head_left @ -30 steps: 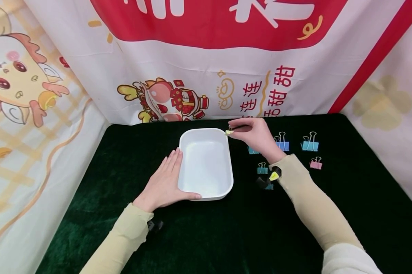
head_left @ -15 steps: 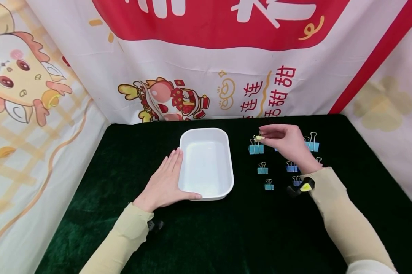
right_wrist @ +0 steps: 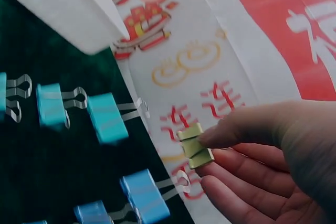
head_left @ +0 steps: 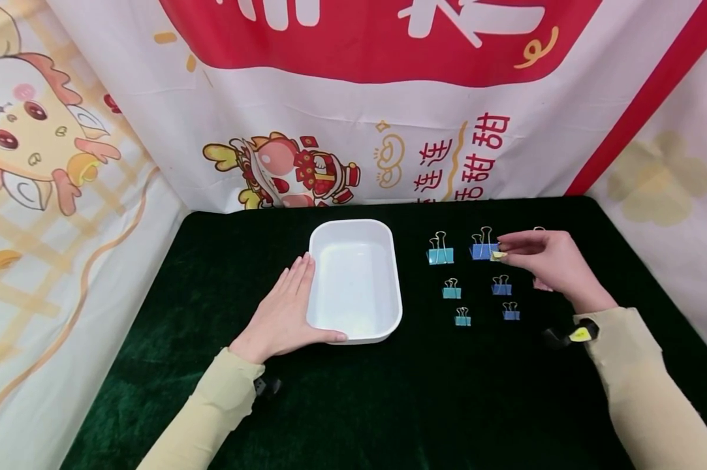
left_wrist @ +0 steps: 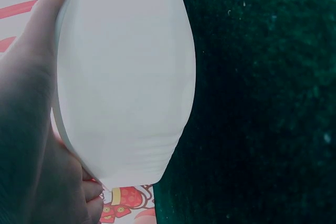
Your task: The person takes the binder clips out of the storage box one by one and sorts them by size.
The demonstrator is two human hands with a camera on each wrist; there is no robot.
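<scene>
A small yellow binder clip (head_left: 497, 256) is pinched between the thumb and fingers of my right hand (head_left: 555, 261). The hand hovers beside a large blue binder clip (head_left: 481, 252), and in the head view the yellow clip overlaps its right edge. The right wrist view shows the yellow clip (right_wrist: 196, 146) with the thumb on one face. My left hand (head_left: 282, 314) rests against a white rectangular tray (head_left: 397, 287), straight fingers along its left side and thumb at the near rim. Nothing lies inside the tray.
Teal binder clips (head_left: 440, 256) stand in a column right of the tray, largest at the back. Smaller blue clips (head_left: 502, 289) stand in front of the large blue one. A pink clip (head_left: 541, 286) is partly hidden by my right hand. A printed curtain (head_left: 329, 104) borders the dark green cloth (head_left: 388, 405).
My right hand has travelled rightward from the tray's far right corner, past the teal clips to the blue ones, still pinching the yellow clip. My left hand has stayed on the tray.
</scene>
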